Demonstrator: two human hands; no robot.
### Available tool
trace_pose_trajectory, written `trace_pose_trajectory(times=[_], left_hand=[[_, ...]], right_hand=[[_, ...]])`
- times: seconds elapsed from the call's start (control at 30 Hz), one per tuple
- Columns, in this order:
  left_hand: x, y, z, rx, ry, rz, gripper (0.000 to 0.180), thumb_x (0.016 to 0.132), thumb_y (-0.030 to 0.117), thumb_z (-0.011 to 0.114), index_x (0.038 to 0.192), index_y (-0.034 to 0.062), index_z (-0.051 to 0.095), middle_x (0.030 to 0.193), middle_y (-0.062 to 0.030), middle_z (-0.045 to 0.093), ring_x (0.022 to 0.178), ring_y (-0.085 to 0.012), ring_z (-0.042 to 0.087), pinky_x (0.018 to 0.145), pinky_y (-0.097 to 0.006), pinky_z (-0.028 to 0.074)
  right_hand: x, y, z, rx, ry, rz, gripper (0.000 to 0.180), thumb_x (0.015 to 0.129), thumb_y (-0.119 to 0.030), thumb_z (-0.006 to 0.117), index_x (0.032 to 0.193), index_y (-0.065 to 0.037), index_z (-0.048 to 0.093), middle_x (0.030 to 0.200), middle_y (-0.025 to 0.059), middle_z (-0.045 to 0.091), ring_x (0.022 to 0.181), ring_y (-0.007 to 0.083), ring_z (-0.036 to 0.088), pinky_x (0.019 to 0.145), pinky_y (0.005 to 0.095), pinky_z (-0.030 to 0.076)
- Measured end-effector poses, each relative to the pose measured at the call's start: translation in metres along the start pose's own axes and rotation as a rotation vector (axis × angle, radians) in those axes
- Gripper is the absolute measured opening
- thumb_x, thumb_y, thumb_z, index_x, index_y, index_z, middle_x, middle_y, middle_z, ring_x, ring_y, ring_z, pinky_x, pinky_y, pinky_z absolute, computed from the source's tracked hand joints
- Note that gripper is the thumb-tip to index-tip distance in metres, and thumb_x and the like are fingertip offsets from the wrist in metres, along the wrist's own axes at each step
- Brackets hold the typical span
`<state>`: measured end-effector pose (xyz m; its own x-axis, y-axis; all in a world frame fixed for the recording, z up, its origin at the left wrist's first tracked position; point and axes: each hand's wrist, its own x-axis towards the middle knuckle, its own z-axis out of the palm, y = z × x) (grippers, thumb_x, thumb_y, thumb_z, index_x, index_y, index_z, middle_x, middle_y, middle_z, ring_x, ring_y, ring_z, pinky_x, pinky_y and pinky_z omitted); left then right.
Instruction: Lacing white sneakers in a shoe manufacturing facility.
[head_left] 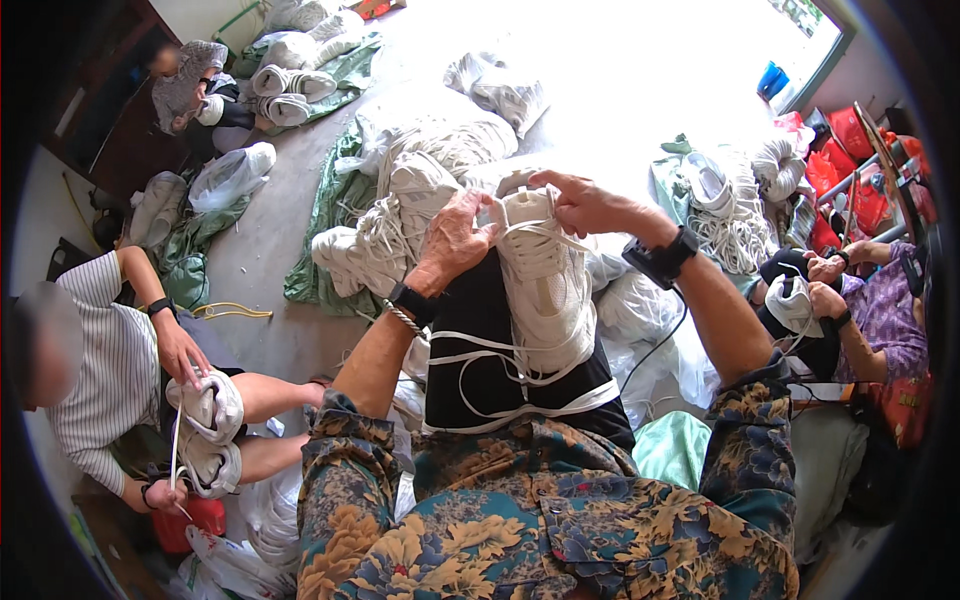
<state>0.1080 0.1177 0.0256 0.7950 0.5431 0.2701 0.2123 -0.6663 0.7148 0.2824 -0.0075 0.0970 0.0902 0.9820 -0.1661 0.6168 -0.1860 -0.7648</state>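
Observation:
A white lace-up sneaker (548, 290) lies on my dark-trousered thighs, its toe toward me and its opening away. A long white shoelace (480, 352) trails from it in loose loops across my lap. My left hand (462, 238) is closed, thumb and fingertips pinching at the left edge of the upper eyelets. On the other side, my right hand (590, 208) grips near the top of the tongue with bent index finger and thumb. Whether lace is also between the fingertips is too small to tell.
Beyond my knees lies a heap of white sneakers and laces (440, 150) on green sacking (325, 230). Co-workers handle shoes at left (210, 425), right (795, 305) and far left (205, 105). Bundled laces (735, 225) and red bags (850, 180) stand at right. A dark cable (660, 345) hangs from my right wrist.

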Motion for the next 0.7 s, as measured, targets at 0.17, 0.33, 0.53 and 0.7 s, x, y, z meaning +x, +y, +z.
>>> trace_pose_trajectory(times=[0.17, 0.33, 0.53, 0.7], left_hand=[[0.007, 0.007, -0.015, 0.323, -0.127, 0.384, 0.032, 0.069, 0.001, 0.060, 0.100, 0.0077, 0.060, 0.099, -0.0154, 0.056, 0.095, -0.0322, 0.054, 0.082, -0.039, 0.044], [0.016, 0.013, -0.028, 0.469, -0.187, 0.480, 0.025, 0.068, 0.005, 0.064, 0.092, 0.0072, 0.060, 0.092, -0.0126, 0.056, 0.091, -0.0302, 0.054, 0.079, -0.038, 0.044], [0.014, 0.004, -0.032, 0.393, -0.212, 0.402, 0.018, 0.072, 0.016, 0.063, 0.089, 0.0096, 0.063, 0.097, -0.0125, 0.058, 0.094, -0.0298, 0.055, 0.081, -0.038, 0.044], [0.031, 0.029, -0.020, 0.487, -0.461, -0.056, 0.025, 0.074, 0.031, 0.055, 0.085, 0.0111, 0.066, 0.077, -0.0127, 0.064, 0.081, -0.0262, 0.061, 0.074, -0.038, 0.045]], right_hand=[[0.006, 0.018, -0.029, -0.032, -0.179, 0.069, 0.041, 0.075, -0.010, 0.053, 0.116, -0.011, 0.050, 0.063, 0.0049, 0.059, 0.050, 0.0113, 0.056, 0.044, 0.0235, 0.046], [0.011, 0.023, -0.025, -0.036, -0.106, 0.031, 0.021, 0.071, -0.012, 0.060, 0.091, -0.007, 0.056, 0.062, 0.0042, 0.058, 0.052, 0.0107, 0.057, 0.044, 0.0226, 0.044], [-0.004, 0.036, -0.004, 0.097, 0.084, -0.090, 0.013, 0.075, -0.006, 0.061, 0.085, -0.005, 0.052, 0.065, 0.0020, 0.057, 0.058, 0.0066, 0.051, 0.050, 0.0213, 0.041], [0.001, 0.053, 0.014, 0.206, 0.224, -0.143, 0.011, 0.071, -0.006, 0.062, 0.078, -0.005, 0.054, 0.062, 0.0016, 0.055, 0.057, 0.0068, 0.048, 0.048, 0.0228, 0.038]])
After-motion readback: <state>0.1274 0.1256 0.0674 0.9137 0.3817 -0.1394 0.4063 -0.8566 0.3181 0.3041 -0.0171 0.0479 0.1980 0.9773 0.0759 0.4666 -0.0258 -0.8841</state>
